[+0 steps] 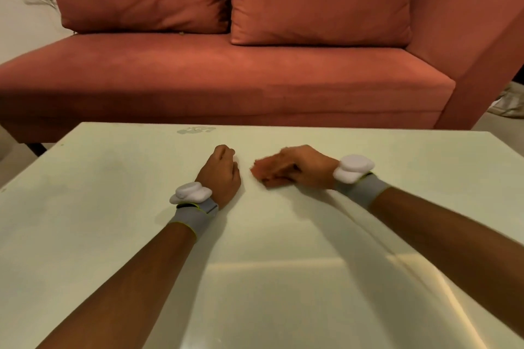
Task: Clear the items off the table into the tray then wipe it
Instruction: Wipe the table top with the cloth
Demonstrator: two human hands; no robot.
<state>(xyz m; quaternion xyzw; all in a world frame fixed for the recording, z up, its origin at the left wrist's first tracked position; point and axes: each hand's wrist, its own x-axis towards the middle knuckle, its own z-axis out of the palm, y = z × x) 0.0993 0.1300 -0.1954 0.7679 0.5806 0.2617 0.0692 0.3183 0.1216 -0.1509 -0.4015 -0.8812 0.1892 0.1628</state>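
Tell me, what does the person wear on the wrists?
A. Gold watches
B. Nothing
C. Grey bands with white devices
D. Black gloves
C: the left wrist carries a grey band with a white device on top, and the right wrist carries the same pair.

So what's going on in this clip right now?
A person's hands are low over a glossy pale cream table before a rust-red fabric sofa. The left hand is curled like a fist; whether it holds anything is unclear. The right hand is motion-blurred. No tray or loose items show, only a grey smudge near the far edge.
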